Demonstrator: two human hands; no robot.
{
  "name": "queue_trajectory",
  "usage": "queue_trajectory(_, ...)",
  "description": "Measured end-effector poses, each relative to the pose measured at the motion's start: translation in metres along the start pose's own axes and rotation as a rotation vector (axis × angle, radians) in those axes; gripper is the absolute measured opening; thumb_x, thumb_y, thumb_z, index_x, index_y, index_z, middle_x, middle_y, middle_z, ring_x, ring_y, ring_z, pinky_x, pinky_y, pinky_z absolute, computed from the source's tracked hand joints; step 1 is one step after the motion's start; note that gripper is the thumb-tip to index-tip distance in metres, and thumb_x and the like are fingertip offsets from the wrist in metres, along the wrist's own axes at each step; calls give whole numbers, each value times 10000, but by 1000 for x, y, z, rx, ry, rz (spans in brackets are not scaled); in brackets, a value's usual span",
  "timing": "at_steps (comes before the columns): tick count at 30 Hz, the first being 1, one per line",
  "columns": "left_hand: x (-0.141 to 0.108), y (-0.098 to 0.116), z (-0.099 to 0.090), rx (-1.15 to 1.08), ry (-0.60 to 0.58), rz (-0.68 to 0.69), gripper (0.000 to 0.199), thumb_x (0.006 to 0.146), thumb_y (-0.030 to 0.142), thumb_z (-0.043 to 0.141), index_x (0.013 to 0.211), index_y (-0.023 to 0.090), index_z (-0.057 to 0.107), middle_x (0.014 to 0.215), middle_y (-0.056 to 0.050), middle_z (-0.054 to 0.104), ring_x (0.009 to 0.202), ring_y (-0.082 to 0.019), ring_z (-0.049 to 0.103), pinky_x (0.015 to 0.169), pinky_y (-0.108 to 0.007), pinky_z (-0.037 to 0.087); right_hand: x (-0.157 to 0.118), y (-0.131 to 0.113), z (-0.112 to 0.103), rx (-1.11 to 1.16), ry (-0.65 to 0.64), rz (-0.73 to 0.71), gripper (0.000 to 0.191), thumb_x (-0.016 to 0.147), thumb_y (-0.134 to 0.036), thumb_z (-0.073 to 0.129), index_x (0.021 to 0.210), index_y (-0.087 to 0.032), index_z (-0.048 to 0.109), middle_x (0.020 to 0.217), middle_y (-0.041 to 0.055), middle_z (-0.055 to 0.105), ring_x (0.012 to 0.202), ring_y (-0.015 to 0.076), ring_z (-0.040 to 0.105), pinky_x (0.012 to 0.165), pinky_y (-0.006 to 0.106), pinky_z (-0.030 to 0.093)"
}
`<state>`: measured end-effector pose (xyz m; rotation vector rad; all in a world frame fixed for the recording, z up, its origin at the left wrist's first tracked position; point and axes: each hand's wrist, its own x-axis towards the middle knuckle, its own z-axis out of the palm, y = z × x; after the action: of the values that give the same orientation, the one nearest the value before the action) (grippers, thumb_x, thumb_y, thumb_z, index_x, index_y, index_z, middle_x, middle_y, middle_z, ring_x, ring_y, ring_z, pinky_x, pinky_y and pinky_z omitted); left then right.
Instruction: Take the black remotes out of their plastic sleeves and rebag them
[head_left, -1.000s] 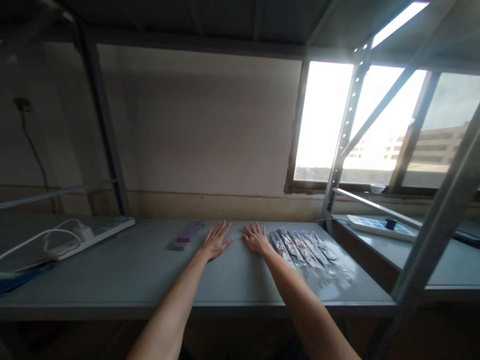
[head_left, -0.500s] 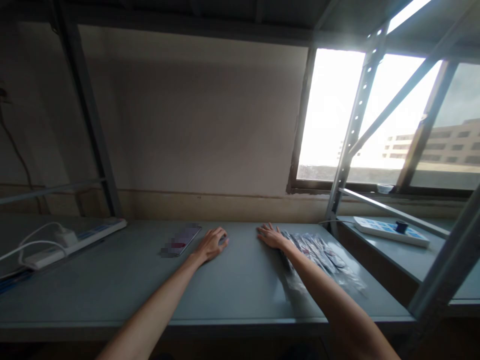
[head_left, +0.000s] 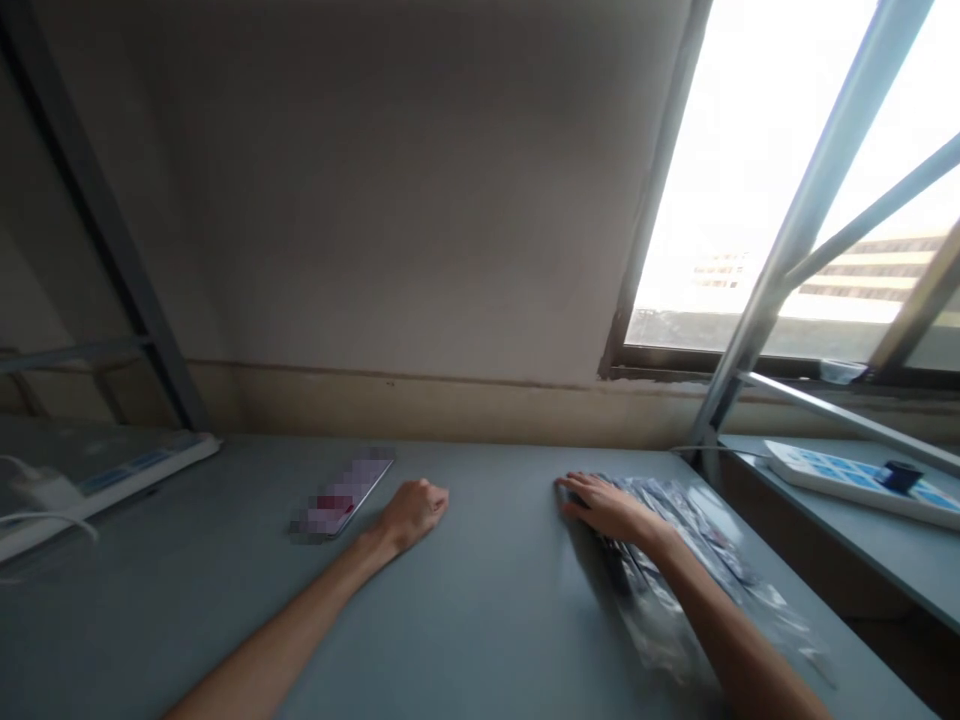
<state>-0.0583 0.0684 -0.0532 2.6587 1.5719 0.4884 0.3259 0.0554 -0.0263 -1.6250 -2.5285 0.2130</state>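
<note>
My left hand (head_left: pixel 416 512) is closed into a fist on the grey shelf top (head_left: pixel 480 600), with nothing visible in it. Just left of it lies a flat, slim rectangular thing (head_left: pixel 364 484), blurred over, with a red patch; the hand does not touch it. My right hand (head_left: pixel 609 508) rests palm down, fingers stretched out, at the left edge of a row of clear plastic bags (head_left: pixel 724 545) with dark contents. What the bags hold cannot be made out. The right forearm passes over them and hides part.
A white power strip (head_left: pixel 157 475) with a plugged-in charger (head_left: pixel 46 490) and cable lies at far left. Another power strip (head_left: pixel 817 475) with a dark plug (head_left: pixel 898 476) sits on the neighbouring shelf at right, across a gap. Metal posts (head_left: pixel 757 330) frame the shelf.
My left hand has gone from loosely curved fingers to a fist. The right hand has shifted right, closer over the bags. The view has moved closer to the shelf.
</note>
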Motion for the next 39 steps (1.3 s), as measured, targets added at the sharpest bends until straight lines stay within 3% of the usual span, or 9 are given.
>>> queue_trajectory(3,0,-1,0,-12,-8,9,431,973,265,428,545,222,415,524,-31,511,522,-179,431,605,-327,264,-3,-6,7,-43,49,-2,526,1033,-379,537,1532,-213,538,1591,156,508,1491,304,464,1242,470,348)
queue_trajectory(9,-3,0,1,-43,15,33,442,1007,231,380,567,209,419,501,2,404,491,-150,339,583,-321,202,-4,-21,24,-108,102,-10,522,1043,-248,478,1557,-161,501,1625,187,439,1527,349,389,1240,556,351)
queue_trajectory(16,-8,5,3,-153,6,119,448,1018,226,392,582,195,298,519,51,254,464,-103,244,569,-310,177,-8,-36,17,-78,50,-28,549,1056,-243,440,1582,-84,457,1654,181,361,1551,366,300,1262,518,325)
queue_trajectory(21,-19,22,-4,-310,-49,123,465,1052,260,366,624,199,195,572,63,144,485,-93,162,553,-296,175,-6,-38,21,-44,37,11,565,1041,-221,456,1592,-99,441,1668,157,324,1562,369,253,1273,545,286)
queue_trajectory(29,-33,52,-4,-467,-42,224,456,1053,222,371,650,204,158,583,63,124,471,-90,141,524,-289,190,-6,-43,20,3,21,55,580,1045,-232,439,1614,-124,403,1686,126,273,1577,338,195,1290,509,243)
queue_trajectory(39,-34,49,-5,-409,3,242,427,1016,162,385,654,216,166,536,59,194,438,-93,260,523,-300,196,1,-35,38,-4,11,60,573,1041,-261,429,1609,-187,423,1679,104,268,1564,374,226,1257,570,292)
